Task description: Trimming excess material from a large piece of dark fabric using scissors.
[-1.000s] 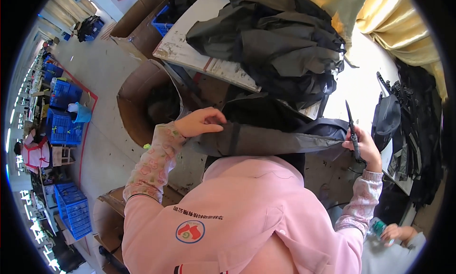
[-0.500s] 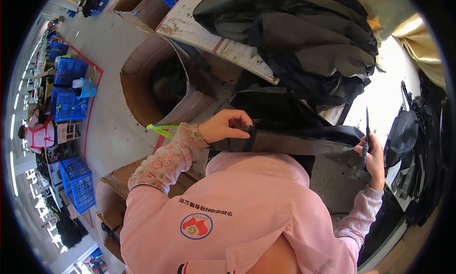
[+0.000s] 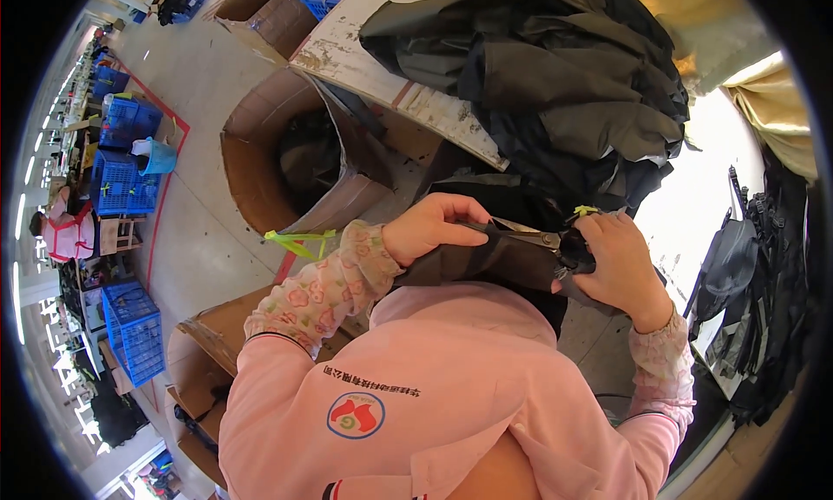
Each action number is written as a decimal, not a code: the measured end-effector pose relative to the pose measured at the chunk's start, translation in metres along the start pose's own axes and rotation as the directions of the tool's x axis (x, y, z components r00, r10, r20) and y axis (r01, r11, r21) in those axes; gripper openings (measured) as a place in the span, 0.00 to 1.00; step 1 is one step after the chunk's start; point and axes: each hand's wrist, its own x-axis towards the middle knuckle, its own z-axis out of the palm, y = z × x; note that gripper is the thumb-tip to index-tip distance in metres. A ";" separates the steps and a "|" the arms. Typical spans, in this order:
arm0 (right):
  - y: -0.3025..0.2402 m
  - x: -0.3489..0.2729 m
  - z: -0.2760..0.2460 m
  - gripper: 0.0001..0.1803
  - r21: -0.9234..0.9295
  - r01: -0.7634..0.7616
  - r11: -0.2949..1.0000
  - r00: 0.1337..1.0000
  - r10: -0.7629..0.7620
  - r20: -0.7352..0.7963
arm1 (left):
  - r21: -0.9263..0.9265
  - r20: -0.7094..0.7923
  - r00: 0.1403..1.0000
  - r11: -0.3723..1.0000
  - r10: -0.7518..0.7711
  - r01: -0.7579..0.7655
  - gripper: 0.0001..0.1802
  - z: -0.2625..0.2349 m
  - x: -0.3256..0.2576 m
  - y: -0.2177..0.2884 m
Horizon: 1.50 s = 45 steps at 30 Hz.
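My left hand (image 3: 431, 231) pinches the upper edge of a dark grey-brown fabric piece (image 3: 468, 264) between thumb and fingers. The fabric stretches across just in front of my body. In my right hand (image 3: 618, 264) is a pair of scissors (image 3: 549, 239) with dark handles. Its blades point left along the fabric edge, the tips close to my left fingertips. Whether the blades are apart or pressed together is too small to tell. A bit of yellow-green ribbon (image 3: 585, 210) shows by my right fingers. More black fabric (image 3: 512, 196) hangs behind the held piece.
A heap of dark fabric (image 3: 564, 75) covers much of the worn white table (image 3: 334, 53) ahead. An open cardboard box (image 3: 247, 170) with dark fabric inside stands at its left. Black straps and pieces (image 3: 737, 266) lie at the right. Blue crates (image 3: 134, 331) and a person (image 3: 69, 227) are far left.
My right hand has swung left with the scissors, from the fabric's right end to near my left hand. The blades, upright before, now point left. My left hand has shifted slightly right.
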 end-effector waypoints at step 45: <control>0.004 -0.005 -0.006 0.21 0.058 -0.144 0.988 0.950 0.122 0.287 | 0.146 0.043 0.999 0.989 -0.025 0.018 0.10 0.009 -0.001 0.007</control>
